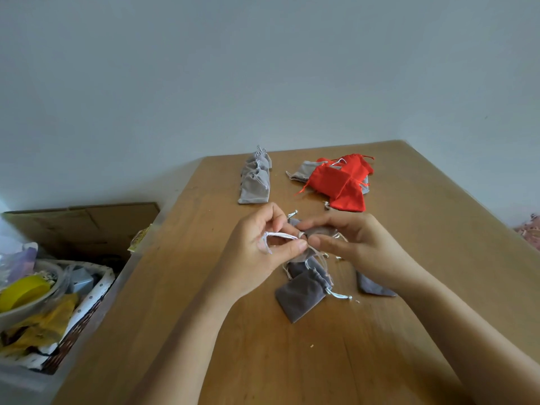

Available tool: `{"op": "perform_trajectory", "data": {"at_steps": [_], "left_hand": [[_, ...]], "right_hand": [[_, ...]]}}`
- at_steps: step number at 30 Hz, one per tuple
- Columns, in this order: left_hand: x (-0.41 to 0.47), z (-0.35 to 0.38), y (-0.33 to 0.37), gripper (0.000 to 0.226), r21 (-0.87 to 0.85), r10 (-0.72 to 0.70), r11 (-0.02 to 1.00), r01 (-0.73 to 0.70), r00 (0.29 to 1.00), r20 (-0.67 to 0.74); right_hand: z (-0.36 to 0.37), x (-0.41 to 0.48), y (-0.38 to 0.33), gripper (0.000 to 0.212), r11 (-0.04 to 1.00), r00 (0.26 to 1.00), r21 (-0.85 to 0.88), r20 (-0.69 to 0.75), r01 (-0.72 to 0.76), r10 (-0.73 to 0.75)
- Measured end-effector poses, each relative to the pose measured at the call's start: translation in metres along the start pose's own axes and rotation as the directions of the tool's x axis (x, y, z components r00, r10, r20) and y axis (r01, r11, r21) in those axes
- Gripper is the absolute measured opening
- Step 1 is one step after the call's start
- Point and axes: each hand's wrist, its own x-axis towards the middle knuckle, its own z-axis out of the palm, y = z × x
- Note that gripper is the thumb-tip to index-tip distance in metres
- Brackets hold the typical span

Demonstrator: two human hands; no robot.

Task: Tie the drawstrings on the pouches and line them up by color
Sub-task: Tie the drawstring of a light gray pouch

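Pinching a thin white cord drawstring (280, 235) between thumb and curled fingers (292, 247), the left hand (260, 249) holds it taut above the smooth brown wooden worktop (292, 361). The right hand (353, 247) pinches the gathered neck of a soft grey velvet pouch (320, 230), just right of the left hand. Under the hands lie flat dark grey velvet pouches (301, 296) with loose cords. At the far side, a neat row of light grey velvet pouches (253, 185) lies left of a loose heap of bright red fabric pouches (340, 179). Beside the worktop on the left, a woven basket with white patterned lining (96, 287) holds crumpled yellow cloth (55, 317). A pale bowl (29, 309) there holds a yellow ring.
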Motion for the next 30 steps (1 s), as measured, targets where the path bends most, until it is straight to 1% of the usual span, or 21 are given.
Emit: {"op": "perform_trajectory", "data": {"at_steps": [2, 4, 7, 9, 11, 14, 16, 18, 19, 22, 27, 30], "left_hand": [[0.000, 0.001, -0.002, 0.042, 0.017, 0.012, 1.000, -0.012, 1.000, -0.014], [0.000, 0.003, -0.004, 0.043, 0.035, 0.010, 0.999, -0.009, 1.000, -0.022], [0.000, 0.006, -0.008, 0.040, 0.142, 0.042, 0.989, -0.035, 0.998, -0.045], [0.001, 0.008, -0.010, 0.041, 0.226, 0.121, 0.969, -0.099, 0.989, -0.085], [0.002, 0.009, -0.012, 0.038, 0.327, 0.228, 0.928, -0.176, 0.965, -0.127], [0.002, 0.009, -0.016, 0.024, 0.403, 0.346, 0.876, -0.266, 0.928, -0.138], [0.003, 0.009, -0.019, 0.019, 0.439, 0.434, 0.829, -0.346, 0.894, -0.115], [0.004, 0.008, -0.019, 0.013, 0.484, 0.516, 0.770, -0.415, 0.852, -0.089], [0.004, 0.008, -0.019, 0.011, 0.502, 0.545, 0.747, -0.436, 0.834, -0.087], [0.003, 0.007, -0.017, 0.010, 0.517, 0.595, 0.717, -0.468, 0.797, -0.105], [0.004, 0.007, -0.017, 0.012, 0.514, 0.615, 0.708, -0.484, 0.780, -0.112], [0.004, 0.007, -0.018, 0.012, 0.522, 0.624, 0.697, -0.492, 0.774, -0.103]], "right_hand": [[-0.001, -0.001, -0.003, 0.021, 0.999, 1.000, 0.041, 0.017, -0.005, 0.005], [-0.002, -0.001, -0.004, 0.015, 1.000, 1.000, 0.028, 0.015, 0.002, -0.002], [0.001, -0.001, -0.002, 0.013, 1.000, 1.000, -0.008, -0.027, 0.001, -0.001], [0.004, -0.002, -0.001, 0.011, 1.000, 0.999, 0.014, -0.050, 0.004, -0.003], [0.006, -0.003, -0.002, 0.009, 0.999, 0.998, 0.028, -0.059, 0.016, -0.014], [0.006, -0.002, -0.003, 0.009, 1.000, 0.997, 0.007, -0.067, 0.030, -0.029], [0.005, -0.001, -0.004, 0.002, 0.994, 0.995, 0.105, -0.095, 0.016, -0.006], [0.003, 0.000, -0.005, 0.014, 0.978, 0.990, 0.206, -0.137, 0.014, 0.015], [0.002, 0.001, -0.003, 0.019, 0.977, 0.991, 0.211, -0.136, 0.012, 0.017], [0.006, 0.001, -0.001, 0.028, 0.989, 0.996, 0.147, -0.082, -0.032, 0.044], [0.006, 0.002, 0.002, 0.026, 0.968, 0.995, 0.243, -0.067, -0.061, 0.079], [0.005, 0.001, 0.000, 0.029, 0.950, 0.996, 0.302, -0.032, -0.075, 0.089]]}}
